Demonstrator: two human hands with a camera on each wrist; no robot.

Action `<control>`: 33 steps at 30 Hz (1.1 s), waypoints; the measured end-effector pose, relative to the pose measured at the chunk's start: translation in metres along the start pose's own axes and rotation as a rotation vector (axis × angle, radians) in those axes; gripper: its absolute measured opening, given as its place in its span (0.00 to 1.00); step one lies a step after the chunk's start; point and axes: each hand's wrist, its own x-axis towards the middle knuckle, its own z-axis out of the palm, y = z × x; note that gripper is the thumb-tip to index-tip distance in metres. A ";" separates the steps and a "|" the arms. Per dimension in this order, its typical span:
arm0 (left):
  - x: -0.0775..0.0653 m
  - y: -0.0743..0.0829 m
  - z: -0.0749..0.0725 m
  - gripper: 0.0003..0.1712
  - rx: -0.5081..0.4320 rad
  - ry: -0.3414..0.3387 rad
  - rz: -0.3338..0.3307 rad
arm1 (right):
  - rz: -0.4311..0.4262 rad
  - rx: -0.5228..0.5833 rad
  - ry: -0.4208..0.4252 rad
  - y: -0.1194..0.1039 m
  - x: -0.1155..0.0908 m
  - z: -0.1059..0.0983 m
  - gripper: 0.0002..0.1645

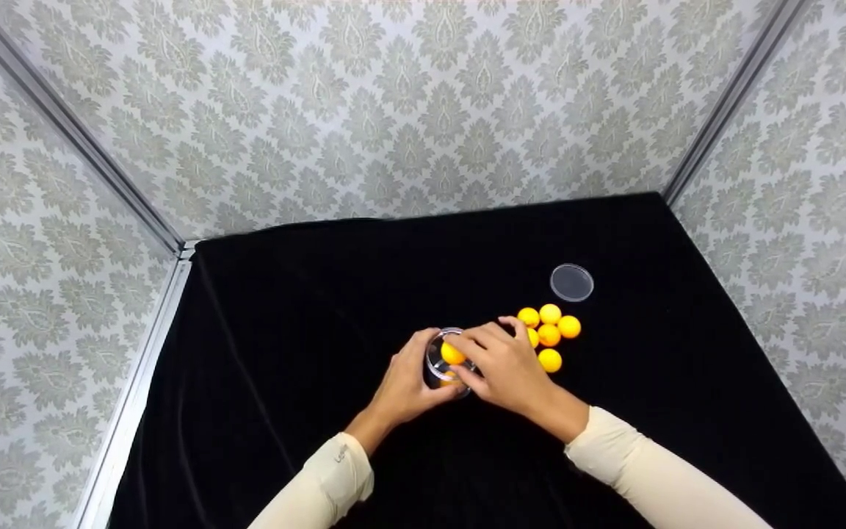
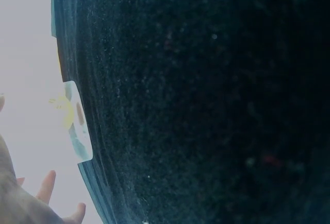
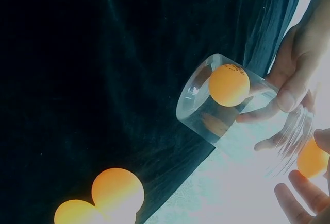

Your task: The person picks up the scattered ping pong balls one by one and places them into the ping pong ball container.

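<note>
My left hand (image 1: 402, 383) grips a clear plastic jar (image 3: 198, 103) round its side, fingers and thumb on opposite sides. Inside, near the jar's base, sits one orange ping-pong ball (image 3: 229, 85) with dark print. At the jar's open mouth, my right hand (image 1: 507, 367) holds another orange ping-pong ball (image 1: 452, 353) between thumb and fingers. That ball shows partly behind the fingertips in the right wrist view. Just beyond my right hand, several loose orange balls (image 1: 549, 336) lie grouped on the black cloth, one partly covered by the hand.
A round clear lid (image 1: 572, 283) lies flat on the cloth behind the loose balls. Black cloth (image 1: 305, 294) covers the table, with folds along its left side. Patterned wall panels (image 1: 408, 110) with metal frame posts (image 1: 731, 103) enclose the back and sides.
</note>
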 end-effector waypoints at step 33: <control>0.000 -0.001 0.001 0.52 0.001 -0.004 0.011 | 0.031 -0.003 0.020 0.006 -0.006 -0.002 0.27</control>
